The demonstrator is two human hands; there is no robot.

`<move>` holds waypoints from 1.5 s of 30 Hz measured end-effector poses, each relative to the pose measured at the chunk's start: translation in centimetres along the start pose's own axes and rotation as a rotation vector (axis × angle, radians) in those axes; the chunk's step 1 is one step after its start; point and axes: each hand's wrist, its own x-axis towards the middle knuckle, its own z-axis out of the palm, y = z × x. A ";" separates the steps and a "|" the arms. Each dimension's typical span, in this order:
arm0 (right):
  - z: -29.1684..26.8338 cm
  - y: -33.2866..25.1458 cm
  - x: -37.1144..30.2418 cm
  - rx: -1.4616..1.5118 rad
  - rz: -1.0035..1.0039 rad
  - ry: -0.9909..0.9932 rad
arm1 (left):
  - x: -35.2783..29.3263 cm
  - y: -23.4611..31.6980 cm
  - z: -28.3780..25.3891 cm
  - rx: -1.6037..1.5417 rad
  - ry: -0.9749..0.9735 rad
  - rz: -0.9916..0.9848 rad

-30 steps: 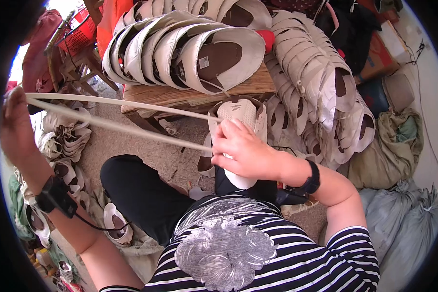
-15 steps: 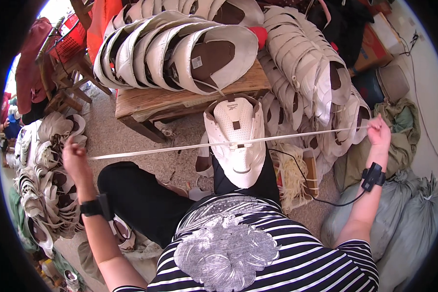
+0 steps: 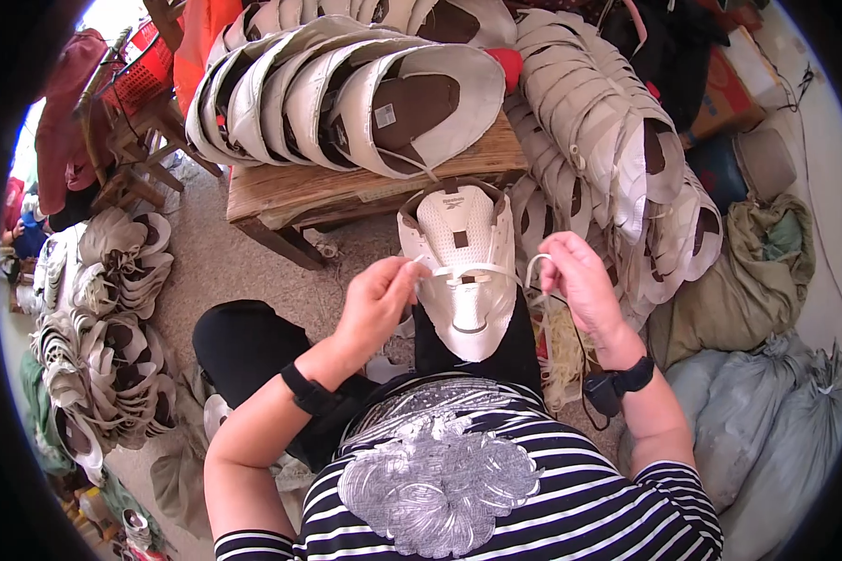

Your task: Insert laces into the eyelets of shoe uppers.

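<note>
On the lap, one white shoe upper (image 3: 463,271); left hand (image 3: 376,301) and right hand (image 3: 580,280) each pinch its one lace (image 3: 477,272).

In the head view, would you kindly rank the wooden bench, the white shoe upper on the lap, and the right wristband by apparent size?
1. Wooden bench, partly covered.
2. White shoe upper.
3. Right wristband.
</note>
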 end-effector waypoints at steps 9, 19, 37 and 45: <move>2.6 -1.4 0.6 -0.284 -0.122 -0.227 | -0.2 -0.2 1.5 -0.090 -0.063 -0.168; 2.7 -1.0 0.0 -0.582 -0.298 -0.138 | 2.1 1.7 1.1 0.238 -0.067 -0.166; 4.6 -3.6 1.0 -1.295 -0.794 -0.164 | 3.6 6.8 -1.3 0.977 -0.304 0.524; 5.1 -5.6 2.3 -1.555 -1.080 -0.375 | 3.5 5.5 -0.8 1.061 -0.178 0.490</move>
